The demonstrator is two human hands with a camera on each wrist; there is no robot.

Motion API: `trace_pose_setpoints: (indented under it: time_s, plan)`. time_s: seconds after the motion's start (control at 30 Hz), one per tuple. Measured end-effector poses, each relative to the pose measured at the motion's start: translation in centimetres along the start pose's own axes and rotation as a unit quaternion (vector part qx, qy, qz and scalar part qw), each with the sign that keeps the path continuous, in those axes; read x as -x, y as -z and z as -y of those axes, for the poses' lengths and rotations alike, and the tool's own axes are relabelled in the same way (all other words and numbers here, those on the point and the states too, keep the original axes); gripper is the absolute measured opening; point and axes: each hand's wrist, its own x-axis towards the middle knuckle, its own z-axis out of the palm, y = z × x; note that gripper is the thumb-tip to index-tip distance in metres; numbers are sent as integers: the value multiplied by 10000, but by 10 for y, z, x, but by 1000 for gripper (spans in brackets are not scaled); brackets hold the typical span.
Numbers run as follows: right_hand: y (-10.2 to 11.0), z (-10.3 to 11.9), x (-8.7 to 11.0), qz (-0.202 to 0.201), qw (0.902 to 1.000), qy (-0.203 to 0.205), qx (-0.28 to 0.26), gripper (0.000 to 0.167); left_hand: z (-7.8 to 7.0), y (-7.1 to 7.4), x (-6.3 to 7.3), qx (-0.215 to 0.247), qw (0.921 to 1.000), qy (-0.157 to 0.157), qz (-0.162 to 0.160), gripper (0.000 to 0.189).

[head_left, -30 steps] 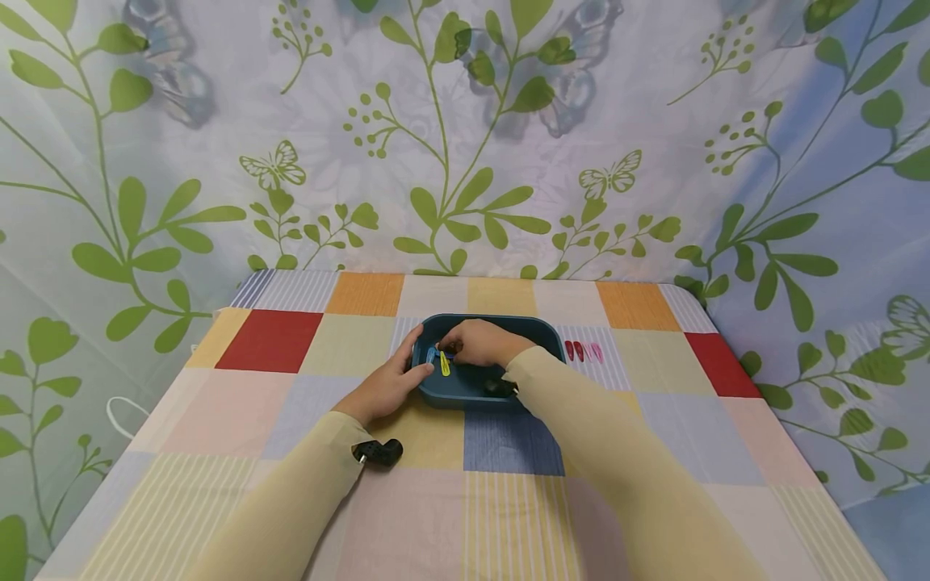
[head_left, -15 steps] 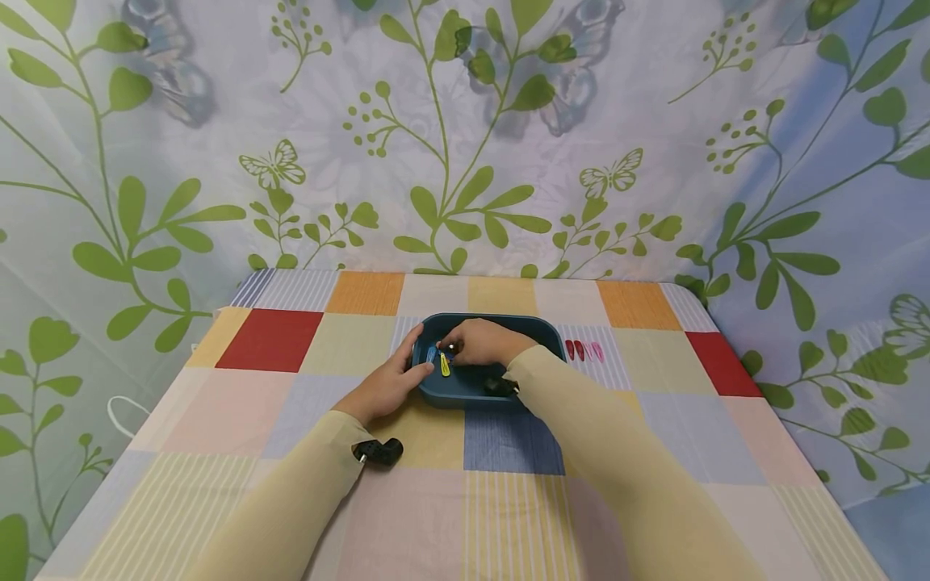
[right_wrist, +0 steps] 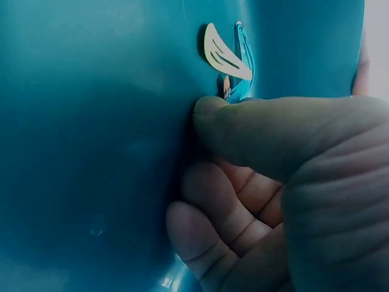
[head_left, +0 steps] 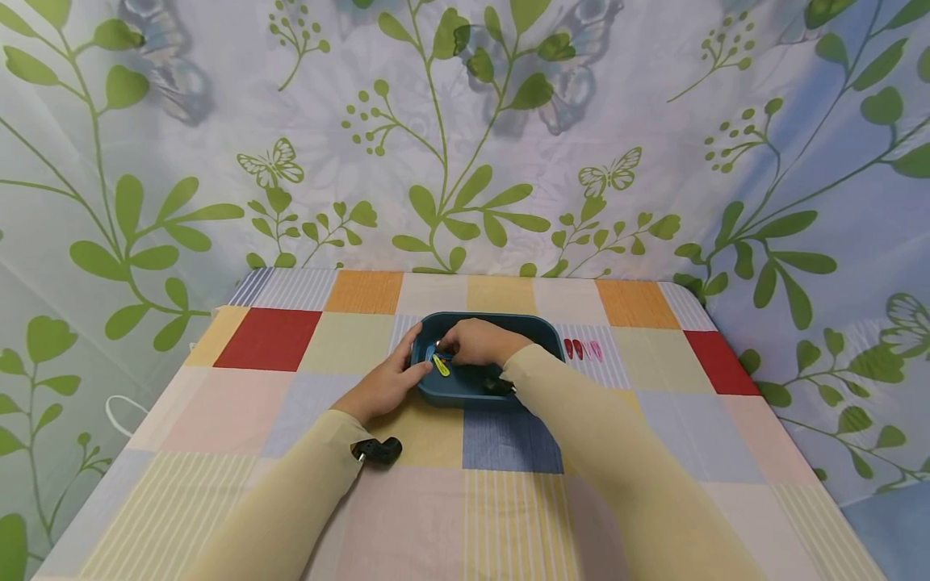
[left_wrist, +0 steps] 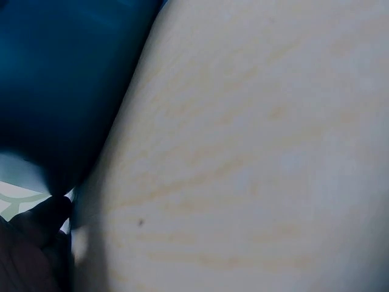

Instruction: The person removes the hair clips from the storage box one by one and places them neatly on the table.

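A dark blue tray (head_left: 475, 401) stands on the table with hair clips at its left end. My left hand (head_left: 385, 383) grips that end, thumb at the near corner and fingers along the outer wall. Inside the tray, my right hand (head_left: 475, 343) reaches down with curled fingers at the clips. A yellow hair clip (head_left: 441, 365) lies slanted beside its fingertips, overlapping a blue hair clip (right_wrist: 244, 52) in the right wrist view. The right thumb (right_wrist: 243, 125) covers the blue clip's lower end; I cannot tell whether the fingertips pinch a clip.
Right of the tray, red hair clips (head_left: 573, 349) and pink hair clips (head_left: 596, 351) lie in a row on the patchwork tablecloth (head_left: 392, 516). A leaf-patterned curtain (head_left: 465, 137) hangs behind the table. A white cable (head_left: 116, 415) loops at the left edge.
The yellow hair clip has turned to a more slanted position, its upper end swinging left. The right hand's fingers have shifted slightly at the clips. The left hand keeps its place on the tray.
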Motion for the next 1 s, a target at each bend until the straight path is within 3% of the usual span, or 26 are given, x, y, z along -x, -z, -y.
trace_pose_setpoints:
  time_s: [0.37,0.6,0.8,1.0]
  plan:
    - [3,2,3,-139,9999,-22,-76,43,0,0,1,-1,10000,-15,-30,76]
    - [5,-5,6,-96,9969,-234,-739,52,-1,-1,1,-70,10000,20,-23,77]
    - [16,-19,24,-392,9841,-270,-1713,45,-2,-2,2,-35,10000,36,-20,78]
    - [35,-33,53,-1012,9647,-385,-2399,42,-3,-2,3,-82,9999,79,-88,77]
